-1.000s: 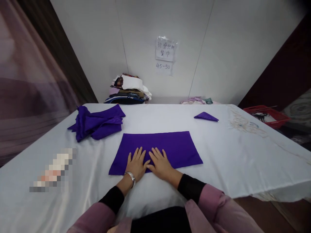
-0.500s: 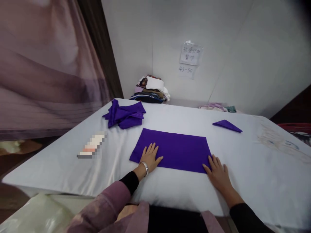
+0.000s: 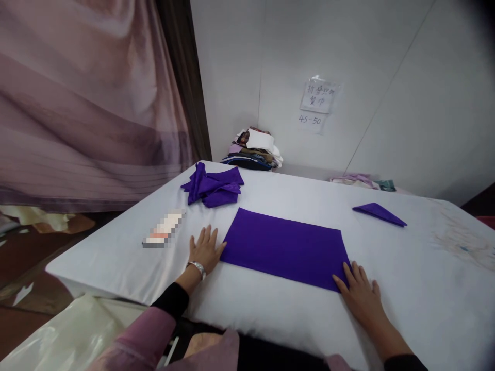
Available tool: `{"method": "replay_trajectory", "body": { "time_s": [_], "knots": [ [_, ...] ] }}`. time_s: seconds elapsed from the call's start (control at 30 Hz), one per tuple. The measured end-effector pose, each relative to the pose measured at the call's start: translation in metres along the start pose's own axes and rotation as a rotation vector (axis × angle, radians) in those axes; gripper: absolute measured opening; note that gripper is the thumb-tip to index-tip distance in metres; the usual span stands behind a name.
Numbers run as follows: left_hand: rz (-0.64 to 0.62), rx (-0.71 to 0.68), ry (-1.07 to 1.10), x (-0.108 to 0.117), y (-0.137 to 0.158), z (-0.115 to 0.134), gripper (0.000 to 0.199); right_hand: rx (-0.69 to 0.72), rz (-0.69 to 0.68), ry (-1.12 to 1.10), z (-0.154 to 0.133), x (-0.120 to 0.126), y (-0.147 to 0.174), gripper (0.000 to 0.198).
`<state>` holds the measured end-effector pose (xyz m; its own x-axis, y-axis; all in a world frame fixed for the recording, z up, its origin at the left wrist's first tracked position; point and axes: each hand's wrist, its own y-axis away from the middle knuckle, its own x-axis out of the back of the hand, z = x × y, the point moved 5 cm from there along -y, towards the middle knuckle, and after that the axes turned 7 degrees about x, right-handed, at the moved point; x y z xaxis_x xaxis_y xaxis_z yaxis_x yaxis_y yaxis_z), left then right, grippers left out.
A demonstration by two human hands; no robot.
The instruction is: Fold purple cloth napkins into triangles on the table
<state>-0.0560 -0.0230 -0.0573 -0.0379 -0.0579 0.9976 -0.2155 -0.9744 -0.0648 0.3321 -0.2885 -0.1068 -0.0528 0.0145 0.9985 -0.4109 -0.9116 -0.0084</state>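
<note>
A purple cloth napkin [image 3: 286, 250] lies flat as a wide rectangle on the white-covered table [image 3: 270, 309]. My left hand [image 3: 204, 251] rests palm down with fingers spread beside its near left corner, the thumb at the cloth's edge. At the near right corner, my right hand [image 3: 361, 291] lies flat with its fingers apart, thumb and fingertips on the cloth's edge. A loose heap of purple napkins [image 3: 214, 186] sits at the far left. Toward the far right is another purple napkin [image 3: 379, 213], folded into a narrow triangle.
A blurred-out flat object [image 3: 164, 229] lies left of my left hand. Behind the table stand a stack of folded clothes [image 3: 255, 149] and more fabric [image 3: 359, 181]. A paper sign [image 3: 317, 98] hangs on the wall. A pink curtain [image 3: 88, 103] drapes at left.
My left hand has slid left, off the top of the napkin to its left edge. My right hand stays at the near right corner. The view has shifted and tilted slightly.
</note>
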Motion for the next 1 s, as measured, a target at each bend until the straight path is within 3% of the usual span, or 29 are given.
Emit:
{"method": "replay_trajectory", "body": {
  "time_s": [0.13, 0.3, 0.43, 0.53, 0.63, 0.7, 0.87, 0.93, 1.0],
  "knots": [
    [0.032, -0.213, 0.085, 0.008, -0.01, 0.06, 0.059, 0.037, 0.103, -0.108, -0.055, 0.036, -0.02, 0.064],
    [-0.014, -0.371, 0.112, -0.003, -0.034, 0.128, 0.059, 0.383, 0.085, -0.344, -0.173, 0.066, -0.07, 0.069],
    [-0.047, -0.322, 0.053, -0.021, -0.056, 0.138, 0.06, 0.437, 0.067, -0.407, -0.225, 0.063, -0.11, 0.068],
    [-0.088, -0.262, 0.036, -0.03, -0.065, 0.13, 0.065, 0.456, 0.047, -0.414, -0.232, 0.053, -0.129, 0.069],
    [-0.097, -0.238, 0.059, -0.032, -0.067, 0.126, 0.069, 0.468, 0.012, -0.388, -0.204, 0.044, -0.141, 0.071],
    [-0.089, -0.236, 0.067, -0.03, -0.066, 0.126, 0.07, 0.409, -0.017, -0.356, -0.161, 0.038, -0.146, 0.071],
    [-0.089, -0.237, 0.065, -0.031, -0.066, 0.128, 0.07, -0.074, -0.051, -0.242, -0.018, 0.025, -0.145, 0.067],
    [-0.09, -0.235, 0.063, -0.033, -0.066, 0.128, 0.07, -0.137, -0.057, -0.213, 0.012, 0.02, -0.141, 0.066],
    [-0.091, -0.236, 0.066, -0.034, -0.069, 0.126, 0.071, -0.143, -0.054, -0.197, 0.023, 0.017, -0.139, 0.066]
  ]
}}
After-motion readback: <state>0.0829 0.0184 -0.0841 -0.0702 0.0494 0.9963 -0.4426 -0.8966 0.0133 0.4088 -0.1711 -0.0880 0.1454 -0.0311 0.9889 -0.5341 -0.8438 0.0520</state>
